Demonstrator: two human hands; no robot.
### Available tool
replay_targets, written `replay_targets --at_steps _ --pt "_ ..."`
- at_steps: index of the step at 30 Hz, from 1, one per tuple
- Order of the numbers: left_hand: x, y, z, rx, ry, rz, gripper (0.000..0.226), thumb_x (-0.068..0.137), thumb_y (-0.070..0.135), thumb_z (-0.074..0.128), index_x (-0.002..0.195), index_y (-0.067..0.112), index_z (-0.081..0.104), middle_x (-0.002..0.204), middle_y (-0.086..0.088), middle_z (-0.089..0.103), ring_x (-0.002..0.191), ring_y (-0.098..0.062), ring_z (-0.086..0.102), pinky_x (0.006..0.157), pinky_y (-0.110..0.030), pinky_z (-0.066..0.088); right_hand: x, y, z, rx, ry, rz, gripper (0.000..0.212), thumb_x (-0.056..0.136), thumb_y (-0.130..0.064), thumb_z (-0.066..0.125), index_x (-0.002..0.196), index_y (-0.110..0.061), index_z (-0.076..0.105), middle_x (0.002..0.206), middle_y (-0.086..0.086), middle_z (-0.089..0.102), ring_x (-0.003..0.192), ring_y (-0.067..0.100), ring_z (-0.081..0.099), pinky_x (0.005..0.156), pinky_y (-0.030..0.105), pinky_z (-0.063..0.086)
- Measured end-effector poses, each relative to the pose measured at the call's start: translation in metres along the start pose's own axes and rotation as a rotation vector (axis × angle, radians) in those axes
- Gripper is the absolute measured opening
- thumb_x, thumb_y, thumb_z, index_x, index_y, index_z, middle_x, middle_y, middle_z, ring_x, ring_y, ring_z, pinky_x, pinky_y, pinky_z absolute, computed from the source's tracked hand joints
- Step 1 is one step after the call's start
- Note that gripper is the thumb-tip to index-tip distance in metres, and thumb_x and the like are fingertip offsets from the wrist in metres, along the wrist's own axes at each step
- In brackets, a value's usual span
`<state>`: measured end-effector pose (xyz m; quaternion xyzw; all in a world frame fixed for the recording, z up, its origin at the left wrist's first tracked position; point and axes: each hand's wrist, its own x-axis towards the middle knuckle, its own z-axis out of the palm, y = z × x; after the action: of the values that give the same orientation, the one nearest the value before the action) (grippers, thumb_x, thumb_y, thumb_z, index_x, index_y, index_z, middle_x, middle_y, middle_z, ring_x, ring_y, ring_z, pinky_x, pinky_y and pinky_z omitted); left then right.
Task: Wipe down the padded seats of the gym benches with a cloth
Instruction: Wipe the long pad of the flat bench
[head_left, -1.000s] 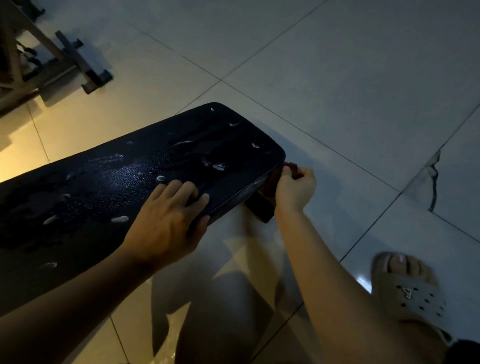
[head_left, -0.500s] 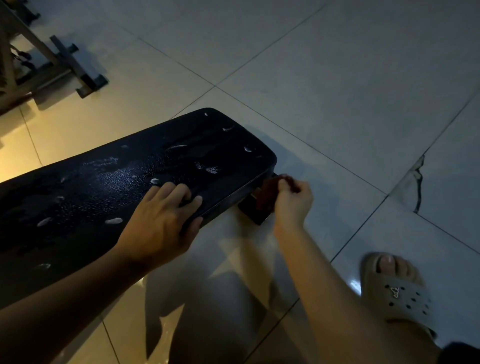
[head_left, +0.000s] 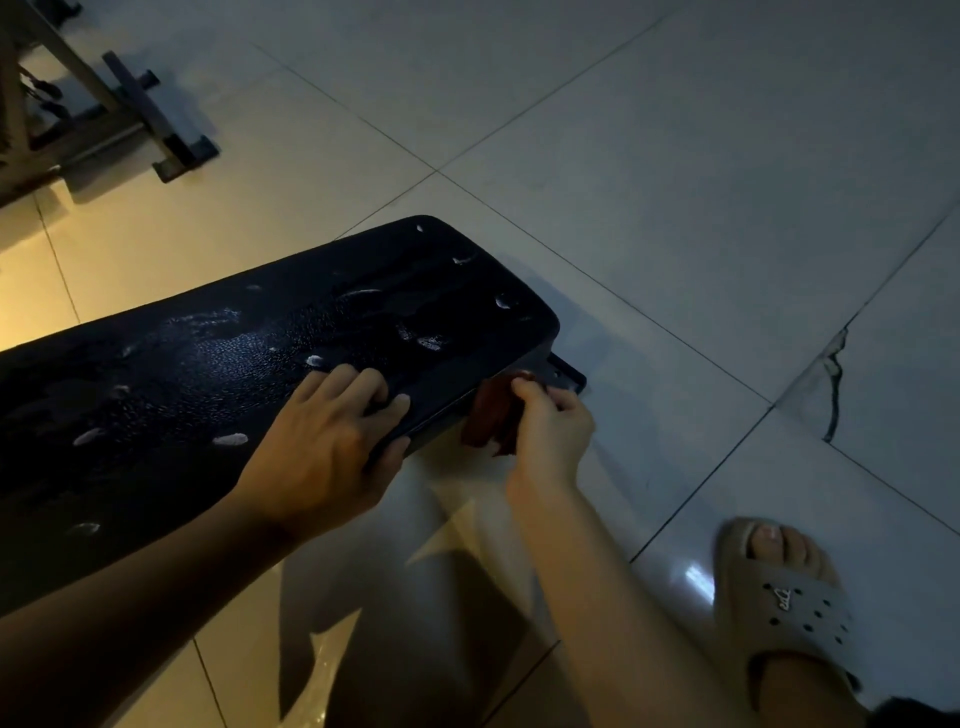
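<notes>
Left hand (head_left: 324, 447) gripping the near edge of the black padded bench seat (head_left: 218, 379), fingers curled on top, right hand (head_left: 550, 431) pinching a dark red cloth (head_left: 488, 413) against the seat's end edge, just beside the left hand.

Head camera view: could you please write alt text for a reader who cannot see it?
The left hand grips the near edge of a black padded bench seat with white smears; the right hand holds a reddish cloth at its corner. A sandalled foot rests on tiled floor.

Scuffed black padded seat (head_left: 260, 374), reddish cloth (head_left: 491, 415) under its near edge
</notes>
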<state>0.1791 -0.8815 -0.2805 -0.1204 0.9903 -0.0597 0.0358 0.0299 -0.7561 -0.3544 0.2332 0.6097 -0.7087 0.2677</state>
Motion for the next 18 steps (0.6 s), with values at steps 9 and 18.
replay_targets --at_steps 9,18 --pt "0.001 0.001 0.0 -0.004 0.019 0.004 0.052 0.095 0.046 0.04 0.123 0.011 0.068 0.1 -0.005 0.05 0.089 -0.021 0.047 0.075 -0.038 0.044 0.051 -0.032 -0.007 0.223 0.156 0.01 0.017 0.096 -0.006 0.065 0.11 -0.007 0.055 0.104 0.01 0.065 0.086 0.018 0.067 0.063 0.027 0.059" --pt "-0.001 0.0 0.0 -0.003 0.015 0.006 0.051 0.095 0.044 0.044 0.123 0.01 0.069 0.102 -0.007 0.053 0.09 -0.023 0.049 0.075 -0.039 0.045 -0.006 0.006 0.024 0.056 0.125 -0.1 0.012 0.093 -0.015 0.07 0.09 -0.013 0.06 0.091 -0.002 0.066 0.079 0.01 0.064 0.06 0.02 0.046"
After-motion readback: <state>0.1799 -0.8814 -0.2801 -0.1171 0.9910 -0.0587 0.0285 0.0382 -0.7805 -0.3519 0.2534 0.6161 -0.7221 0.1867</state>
